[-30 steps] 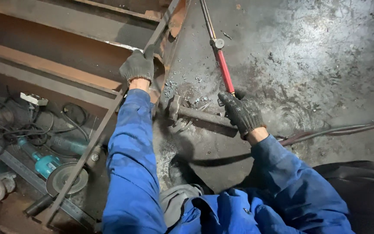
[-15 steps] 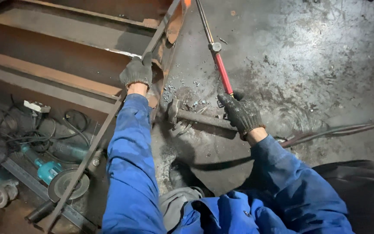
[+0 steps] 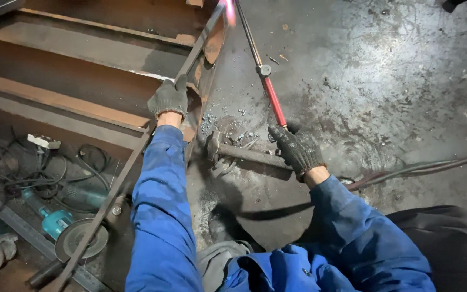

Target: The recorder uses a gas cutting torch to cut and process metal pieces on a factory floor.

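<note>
a teal angle grinder (image 3: 55, 224) and tangled cables (image 3: 12, 173) lay lower left, a hammer (image 3: 244, 154) on the floor ahead. left hand (image 3: 169, 99), arm outstretched, clamped a long steel bar (image 3: 131, 167) against the beam (image 3: 82, 105). right hand (image 3: 297, 150) gripped the red-handled torch (image 3: 268, 89), tip glowing up top.

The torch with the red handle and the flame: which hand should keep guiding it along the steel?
Probably the right hand: it grips the torch by its handle. The left hand is busy, resting on the long metal bar.
</note>
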